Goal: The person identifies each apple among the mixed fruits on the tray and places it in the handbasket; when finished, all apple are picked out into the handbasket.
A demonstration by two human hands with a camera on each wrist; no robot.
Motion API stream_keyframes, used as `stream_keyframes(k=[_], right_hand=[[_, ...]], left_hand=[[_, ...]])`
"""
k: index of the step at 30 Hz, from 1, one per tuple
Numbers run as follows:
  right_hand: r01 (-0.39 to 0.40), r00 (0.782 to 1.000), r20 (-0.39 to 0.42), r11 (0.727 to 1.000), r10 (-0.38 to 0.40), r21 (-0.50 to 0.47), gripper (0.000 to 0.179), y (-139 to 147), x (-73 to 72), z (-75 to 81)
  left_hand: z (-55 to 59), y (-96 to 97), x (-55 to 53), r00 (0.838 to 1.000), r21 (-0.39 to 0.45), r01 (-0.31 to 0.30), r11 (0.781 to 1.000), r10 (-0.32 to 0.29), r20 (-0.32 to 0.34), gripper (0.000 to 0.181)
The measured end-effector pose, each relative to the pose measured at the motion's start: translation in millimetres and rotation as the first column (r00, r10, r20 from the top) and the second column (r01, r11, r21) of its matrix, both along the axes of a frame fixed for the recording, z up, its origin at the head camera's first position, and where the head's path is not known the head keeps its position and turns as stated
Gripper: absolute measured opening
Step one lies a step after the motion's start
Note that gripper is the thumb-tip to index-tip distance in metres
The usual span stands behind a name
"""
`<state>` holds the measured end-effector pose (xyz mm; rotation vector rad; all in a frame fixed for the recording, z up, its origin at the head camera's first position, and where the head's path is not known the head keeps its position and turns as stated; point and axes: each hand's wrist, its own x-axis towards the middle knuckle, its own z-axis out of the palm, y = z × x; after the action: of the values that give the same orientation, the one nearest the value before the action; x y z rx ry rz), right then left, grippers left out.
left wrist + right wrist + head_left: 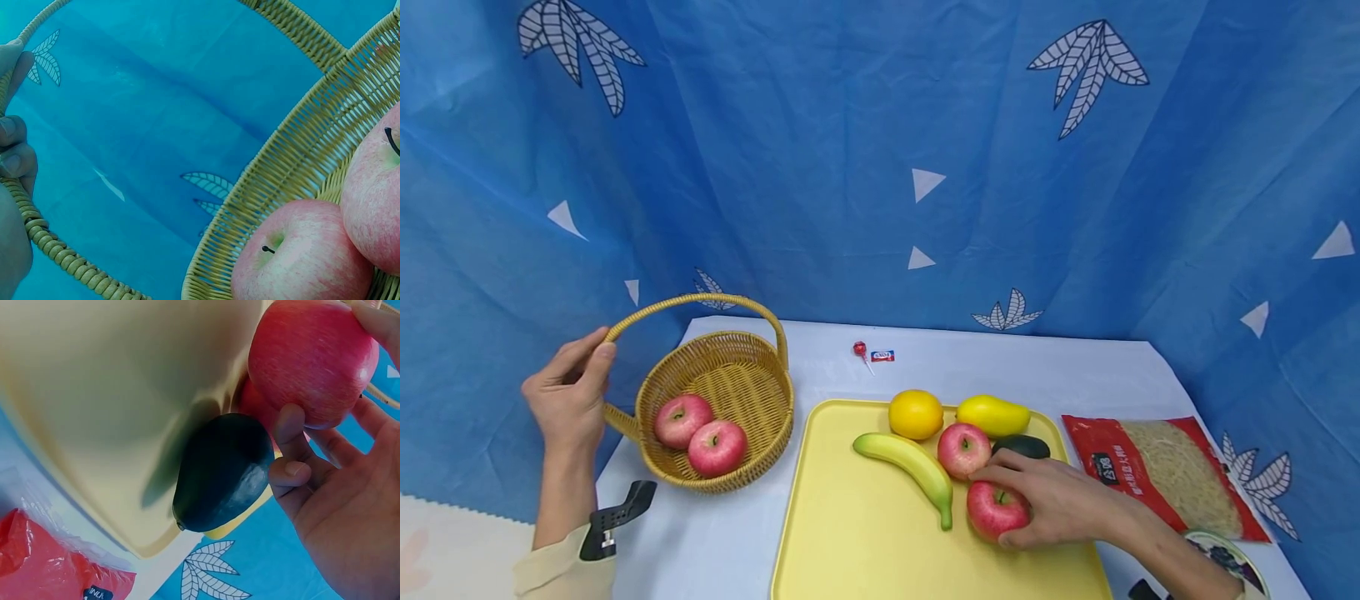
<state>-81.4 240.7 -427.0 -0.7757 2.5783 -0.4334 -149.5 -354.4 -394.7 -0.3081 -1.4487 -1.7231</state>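
Observation:
My left hand grips the arched handle of a wicker basket. Two red apples lie side by side in the basket; the left wrist view shows them close, with the fingers curled round the wound handle. Over the right part of a yellow tray, my right hand holds another red apple between thumb and fingers. A dark green avocado lies right by those fingers. Behind the held apple sits one more apple, beside a banana.
At the tray's back lie an orange and a yellow mango. A red lollipop and a small wrapped candy are farther back. Right of the tray are a red pasta bag and a partly hidden round container.

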Motion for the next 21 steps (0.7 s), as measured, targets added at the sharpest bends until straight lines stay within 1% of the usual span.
stream_keyframes(k=[8, 15, 21], right_hand=[[-0.015, 0.999, -0.029, 1.0, 0.015, 0.011, 0.074, -7.3, 0.1, 3.0], [-0.024, 0.998, -0.054, 1.0, 0.024, 0.001, 0.074, -10.7, 2.3, 2.0], [-0.037, 0.997, -0.063, 0.999, 0.037, -0.005, 0.073, -12.6, 3.6, 0.9]], left_hand=[[0.5, 0.7, 0.4, 1.0, -0.004, 0.0, 1.0, 0.0, -0.008, 0.027], [1.1, 1.4, 1.8, 1.0, -0.007, -0.01, 1.0, 0.01, 0.01, 0.027], [1.0, 1.1, 2.0, 1.0, -0.013, -0.015, 1.0, 0.015, 0.013, 0.027]])
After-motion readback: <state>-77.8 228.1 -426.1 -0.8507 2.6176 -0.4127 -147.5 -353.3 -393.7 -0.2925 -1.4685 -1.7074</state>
